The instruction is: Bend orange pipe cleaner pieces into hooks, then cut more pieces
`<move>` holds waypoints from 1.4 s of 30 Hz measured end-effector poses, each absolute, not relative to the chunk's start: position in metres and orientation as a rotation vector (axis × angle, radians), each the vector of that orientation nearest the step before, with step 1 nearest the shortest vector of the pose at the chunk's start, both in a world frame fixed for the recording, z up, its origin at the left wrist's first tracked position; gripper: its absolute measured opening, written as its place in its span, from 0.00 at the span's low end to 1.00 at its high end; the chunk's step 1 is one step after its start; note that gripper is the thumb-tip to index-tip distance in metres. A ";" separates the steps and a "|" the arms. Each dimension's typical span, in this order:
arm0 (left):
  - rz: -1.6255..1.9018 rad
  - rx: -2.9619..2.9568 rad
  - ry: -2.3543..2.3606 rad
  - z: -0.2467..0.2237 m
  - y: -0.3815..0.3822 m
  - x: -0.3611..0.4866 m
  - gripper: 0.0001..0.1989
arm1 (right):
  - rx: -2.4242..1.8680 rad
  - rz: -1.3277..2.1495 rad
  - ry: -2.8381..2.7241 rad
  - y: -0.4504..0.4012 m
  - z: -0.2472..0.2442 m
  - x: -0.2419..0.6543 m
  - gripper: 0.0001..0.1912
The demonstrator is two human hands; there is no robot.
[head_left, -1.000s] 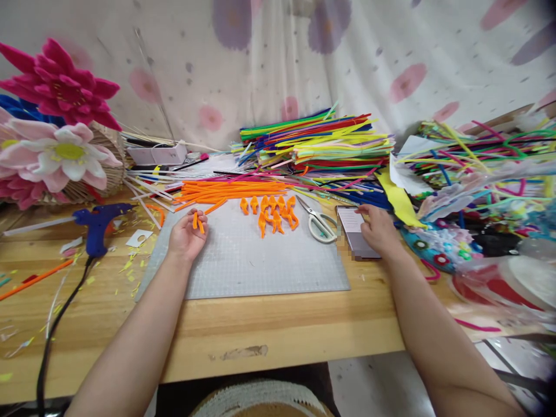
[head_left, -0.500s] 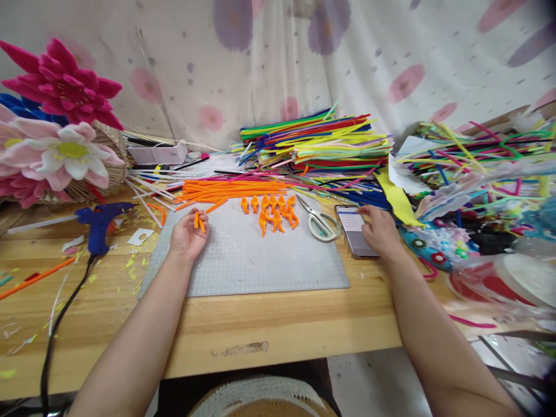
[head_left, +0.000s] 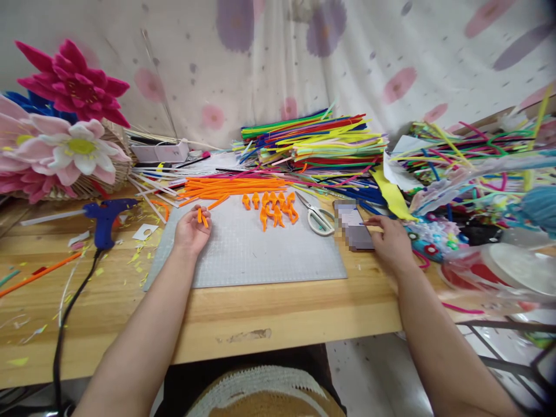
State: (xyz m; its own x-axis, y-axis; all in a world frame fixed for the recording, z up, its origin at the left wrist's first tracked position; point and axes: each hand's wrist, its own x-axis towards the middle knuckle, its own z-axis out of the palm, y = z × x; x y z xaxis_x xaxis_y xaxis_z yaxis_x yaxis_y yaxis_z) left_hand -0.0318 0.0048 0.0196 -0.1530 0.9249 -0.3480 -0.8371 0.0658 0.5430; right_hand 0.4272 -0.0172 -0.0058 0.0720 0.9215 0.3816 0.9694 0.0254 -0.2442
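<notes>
My left hand [head_left: 190,234] rests palm up over the left part of the grey cutting mat [head_left: 260,260], fingers curled around a bent orange pipe cleaner [head_left: 202,218]. At the phone [head_left: 361,241], right of the mat, is my right hand [head_left: 393,243], fingers stretched out and the index fingertip at the screen's edge. Whether it touches the glass I cannot tell. Several shaped orange pipe cleaner pieces [head_left: 276,216] lie grouped on the mat. Between them and the phone are white-handled scissors [head_left: 321,222]. Straight orange pipe cleaners [head_left: 230,187] are heaped along the mat's far edge.
A blue glue gun [head_left: 104,223] with a black cord lies at the left, near yellow scraps. Fluffy flowers [head_left: 80,147] stand behind it. A large pile of coloured pipe cleaners [head_left: 321,142] fills the back. A plastic-wrapped tub [head_left: 516,269] sits at the right.
My right hand has drawn back slightly to the right, from over the phone's screen to its edge. The left hand keeps its hold; the whole view has shifted a little.
</notes>
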 end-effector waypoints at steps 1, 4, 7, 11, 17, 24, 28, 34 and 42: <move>1.548 0.150 0.763 0.019 0.005 -0.032 0.07 | -1.916 -0.141 -1.872 -0.016 -0.008 0.428 0.16; 1.552 0.158 0.755 0.017 0.005 -0.033 0.07 | -1.907 -0.147 -1.879 -0.013 -0.013 0.430 0.16; 1.553 0.163 0.772 0.017 0.005 -0.033 0.06 | -1.884 -0.189 -1.874 -0.011 -0.012 0.430 0.16; 1.556 0.167 0.796 0.019 0.005 -0.031 0.07 | -1.834 -0.200 -1.855 -0.005 0.002 0.418 0.17; 1.583 0.383 0.933 0.017 0.004 -0.022 0.08 | -1.592 0.073 -1.955 0.014 0.026 0.337 0.15; 1.626 0.457 0.970 0.014 0.003 -0.024 0.07 | -1.232 0.432 -2.322 0.031 0.035 0.186 0.13; 1.666 0.420 0.929 0.013 0.004 -0.032 0.08 | -1.170 0.316 -2.492 0.054 0.030 0.125 0.13; 1.688 0.333 0.921 0.014 0.004 -0.034 0.08 | -1.247 0.121 -2.641 0.089 0.026 0.084 0.15; 1.654 0.329 0.911 0.013 0.004 -0.028 0.08 | -1.089 -0.025 -2.742 0.097 0.022 0.086 0.14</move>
